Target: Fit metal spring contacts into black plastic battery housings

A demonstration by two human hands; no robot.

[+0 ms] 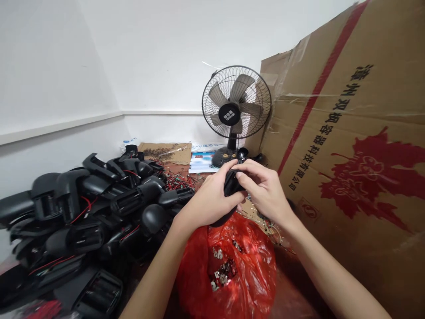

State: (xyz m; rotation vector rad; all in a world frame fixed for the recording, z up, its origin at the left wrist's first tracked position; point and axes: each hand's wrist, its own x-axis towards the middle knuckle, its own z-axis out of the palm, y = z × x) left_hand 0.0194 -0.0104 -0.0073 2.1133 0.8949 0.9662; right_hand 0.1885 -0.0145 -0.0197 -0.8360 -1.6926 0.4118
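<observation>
Both hands are closed around one black plastic housing (231,182), held above a red plastic bag. My left hand (217,195) wraps its left side, with the thumb lying across the front. My right hand (264,186) grips the upper right part, its thumb pressed on the housing. Much of the housing is hidden behind the fingers. Below it the open red plastic bag (255,270) shows several small shiny metal pieces (223,272) inside. On the left lies a large heap of similar black plastic housings (96,239), some with red wires and battery slots.
A black desk fan (237,102) stands at the back by the white wall. A big cardboard box (332,146) rises along the right. Red and black wire pieces (179,181) lie beside the heap, near a flat cardboard piece (172,152) and a blue-white sheet (203,162).
</observation>
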